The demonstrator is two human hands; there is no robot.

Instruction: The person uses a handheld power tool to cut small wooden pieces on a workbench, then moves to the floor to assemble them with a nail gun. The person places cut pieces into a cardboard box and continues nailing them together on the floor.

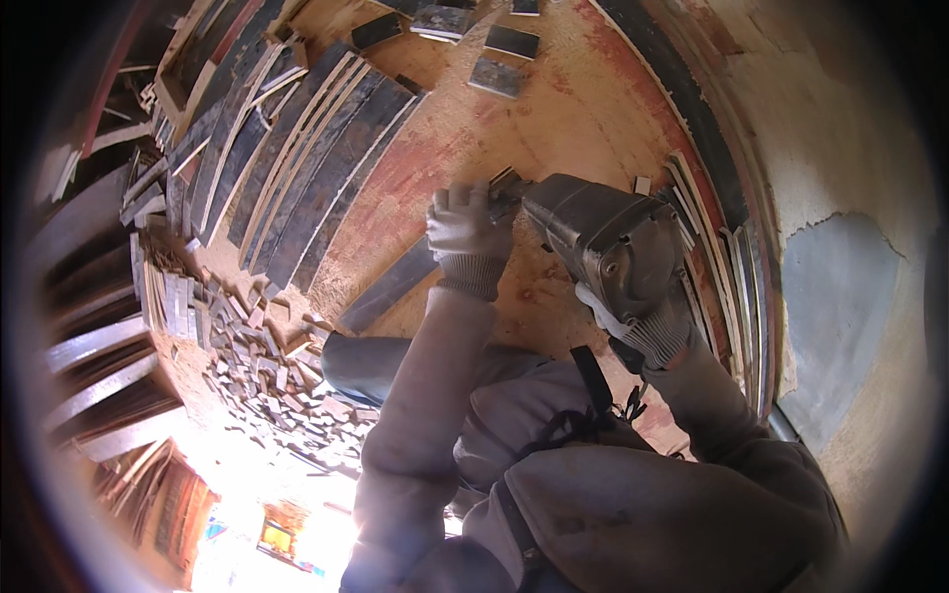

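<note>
My right hand [643,321], in a pale knit glove, is wrapped round the rear of a dark, boxy power tool [603,237]. The tool's body hides most of those fingers, and its working end is hard to make out. To its left, my gloved left hand [465,232] has its fingers bent over a narrow dark board [390,287], which slants from beside my leg up towards the front of the tool. Under the hand the board is hidden. Below both lies a reddish-brown sheet [534,128] dusted with sawdust.
Long dark plywood strips [326,188] lie stacked at left, and more strips [736,287] stand along the wall at right. Short cut-off blocks [512,42] rest at the far end. A heap of small wood offcuts [267,366] covers the floor at lower left.
</note>
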